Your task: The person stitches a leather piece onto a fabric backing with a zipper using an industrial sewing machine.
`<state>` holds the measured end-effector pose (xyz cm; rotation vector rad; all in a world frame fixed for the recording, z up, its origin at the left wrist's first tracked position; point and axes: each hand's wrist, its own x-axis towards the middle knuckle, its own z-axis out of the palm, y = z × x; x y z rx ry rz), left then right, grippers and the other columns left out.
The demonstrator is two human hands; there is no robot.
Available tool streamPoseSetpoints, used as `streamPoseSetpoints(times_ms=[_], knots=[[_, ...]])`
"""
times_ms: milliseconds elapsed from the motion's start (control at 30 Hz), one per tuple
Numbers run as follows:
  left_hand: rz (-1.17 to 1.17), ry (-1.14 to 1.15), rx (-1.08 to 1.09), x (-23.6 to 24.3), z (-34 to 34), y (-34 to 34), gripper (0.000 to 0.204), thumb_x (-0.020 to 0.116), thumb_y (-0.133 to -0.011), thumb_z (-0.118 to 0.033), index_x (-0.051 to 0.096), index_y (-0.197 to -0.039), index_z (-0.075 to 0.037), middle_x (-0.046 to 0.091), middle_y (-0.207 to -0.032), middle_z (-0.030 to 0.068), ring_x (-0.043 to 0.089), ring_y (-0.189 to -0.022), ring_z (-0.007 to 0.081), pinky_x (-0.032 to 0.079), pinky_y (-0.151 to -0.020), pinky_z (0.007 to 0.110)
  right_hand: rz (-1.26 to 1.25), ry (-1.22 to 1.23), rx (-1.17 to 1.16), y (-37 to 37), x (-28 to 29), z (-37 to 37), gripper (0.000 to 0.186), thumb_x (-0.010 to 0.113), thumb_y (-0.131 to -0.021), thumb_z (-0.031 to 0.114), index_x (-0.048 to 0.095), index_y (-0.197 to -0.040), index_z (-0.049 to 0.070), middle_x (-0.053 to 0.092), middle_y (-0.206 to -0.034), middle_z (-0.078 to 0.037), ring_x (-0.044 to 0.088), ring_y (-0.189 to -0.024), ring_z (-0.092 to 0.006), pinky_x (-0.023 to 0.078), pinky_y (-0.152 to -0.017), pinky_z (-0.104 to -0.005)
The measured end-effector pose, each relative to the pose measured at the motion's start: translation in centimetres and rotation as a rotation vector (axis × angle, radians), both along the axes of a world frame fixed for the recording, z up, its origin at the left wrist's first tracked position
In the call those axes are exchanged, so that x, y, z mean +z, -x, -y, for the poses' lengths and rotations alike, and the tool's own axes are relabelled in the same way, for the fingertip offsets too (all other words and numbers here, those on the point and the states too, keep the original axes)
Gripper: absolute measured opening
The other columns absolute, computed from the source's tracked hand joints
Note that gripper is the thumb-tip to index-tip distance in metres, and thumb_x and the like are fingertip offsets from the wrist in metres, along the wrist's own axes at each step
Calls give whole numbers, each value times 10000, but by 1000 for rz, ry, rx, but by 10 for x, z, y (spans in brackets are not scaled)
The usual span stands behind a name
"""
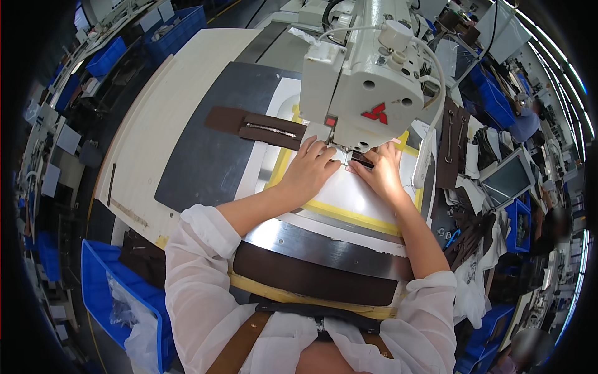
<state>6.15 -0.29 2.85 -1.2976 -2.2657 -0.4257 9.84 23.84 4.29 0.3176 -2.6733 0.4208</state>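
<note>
A dark brown leather-like strip [224,120] with a silver zipper [269,129] lies across the work plate, its right end running toward the sewing head. My left hand [306,171] is beside that end, with bent fingers bunched close to the needle area; what lies under the fingertips is hidden. On the other side of the needle, my right hand [384,173] pinches a small dark brown piece [361,160] between thumb and fingers. Above both hands hangs the white sewing machine head [374,87]. A white plate edged in yellow tape [349,215] is beneath them.
A dark grey sheet [193,149] covers part of the pale table at left. Nearest my body are a metal strip [324,246] and a brown padded edge [311,274]. Blue bins [118,299] stand at lower left. Brown zippered pieces [450,146] and blue-handled scissors [453,237] lie right.
</note>
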Motion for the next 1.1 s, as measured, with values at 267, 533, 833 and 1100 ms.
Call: streamPoseSetpoints(times_ms=[267,533,833,1100], knots=[[28,-8,-23,4,9,-3,126,697,-910,-121,756,-1020,-108,700,-1138,35,612,-1082,241,410,-1075,446,33,-9,5,-13,2,5,402,881,-810,355,816,-1105,90,578,-1081,-90,503,-1052,-294,356,-961,-445],[91,-259,39,20,28,26,124,747,-941,-216,733,-886,-107,722,-822,18,621,-880,219,428,-956,413,93,-8,1,-25,8,12,470,877,-821,360,802,-1217,118,570,-1060,-88,496,-1032,-290,361,-939,-443],[146,-212,266,26,43,42,215,733,-976,-283,733,-949,-69,692,-880,37,602,-880,240,406,-887,411,55,-3,31,-29,9,14,472,890,-807,345,802,-1215,126,551,-996,-77,495,-994,-278,353,-906,-436],[302,-213,257,11,51,41,267,772,-935,-328,722,-1024,-82,667,-1007,63,572,-1006,284,391,-947,426,53,47,51,-39,4,16,442,878,-825,323,796,-1190,87,599,-1039,-89,520,-1024,-287,364,-930,-438]])
